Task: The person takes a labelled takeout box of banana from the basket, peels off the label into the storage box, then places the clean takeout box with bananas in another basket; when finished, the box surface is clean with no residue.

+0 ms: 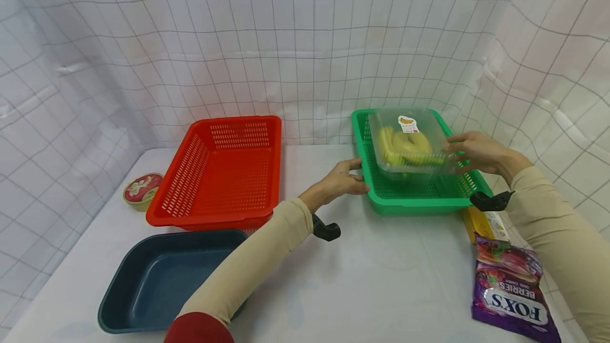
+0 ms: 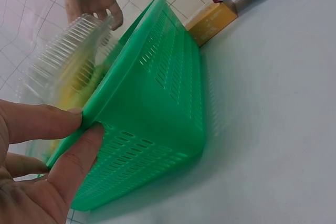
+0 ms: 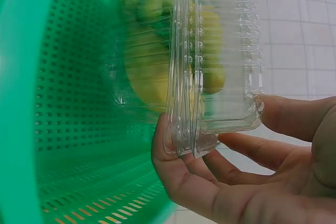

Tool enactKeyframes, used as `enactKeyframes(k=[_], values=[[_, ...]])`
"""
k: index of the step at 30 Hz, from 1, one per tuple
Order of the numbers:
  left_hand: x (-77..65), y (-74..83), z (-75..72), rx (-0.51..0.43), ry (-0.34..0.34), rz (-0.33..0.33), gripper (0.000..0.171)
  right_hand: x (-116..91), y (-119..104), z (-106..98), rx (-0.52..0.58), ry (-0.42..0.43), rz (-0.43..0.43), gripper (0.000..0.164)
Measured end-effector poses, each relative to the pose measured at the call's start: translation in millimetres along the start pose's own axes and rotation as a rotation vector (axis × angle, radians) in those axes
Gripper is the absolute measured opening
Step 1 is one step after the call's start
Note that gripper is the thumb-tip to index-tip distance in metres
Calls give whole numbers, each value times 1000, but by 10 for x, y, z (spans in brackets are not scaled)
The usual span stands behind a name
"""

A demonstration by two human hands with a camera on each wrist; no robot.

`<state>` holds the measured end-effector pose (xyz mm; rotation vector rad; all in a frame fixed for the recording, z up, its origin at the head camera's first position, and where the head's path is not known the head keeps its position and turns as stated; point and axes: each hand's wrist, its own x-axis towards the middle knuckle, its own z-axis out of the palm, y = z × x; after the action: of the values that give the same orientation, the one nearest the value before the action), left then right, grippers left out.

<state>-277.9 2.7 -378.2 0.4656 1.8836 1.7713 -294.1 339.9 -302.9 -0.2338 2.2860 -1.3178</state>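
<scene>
Right hand: thumb and fingers grip edge of clear plastic box, yellow fruit inside. Left hand: thumb and fingers pinch rim of green basket. Box tilted at mouth of green basket; contact with basket floor cannot be told. Beside green basket, yellow carton; next, purple candy bag. Farther left on white bench: red basket, dark blue tub before it, small round container beside it. Behind, grid-lined cloth.
</scene>
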Motion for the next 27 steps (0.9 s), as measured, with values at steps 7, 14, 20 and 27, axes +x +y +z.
enactKeyframes(k=[7, 14, 20, 27], values=[[5, 10, 0, 13, -9, 2, 83, -76, -278, -92, 26, 0, -20, 68], [8, 12, -6, 20, 6, -11, 82, -97, -424, -135, 70, -8, -30, 68], [41, 236, -74, 85, 189, 5, 59, -104, -449, -97, 87, -2, -30, 68], [119, 604, -60, -19, 321, 103, 63, -88, -459, -56, 75, -5, -36, 70]])
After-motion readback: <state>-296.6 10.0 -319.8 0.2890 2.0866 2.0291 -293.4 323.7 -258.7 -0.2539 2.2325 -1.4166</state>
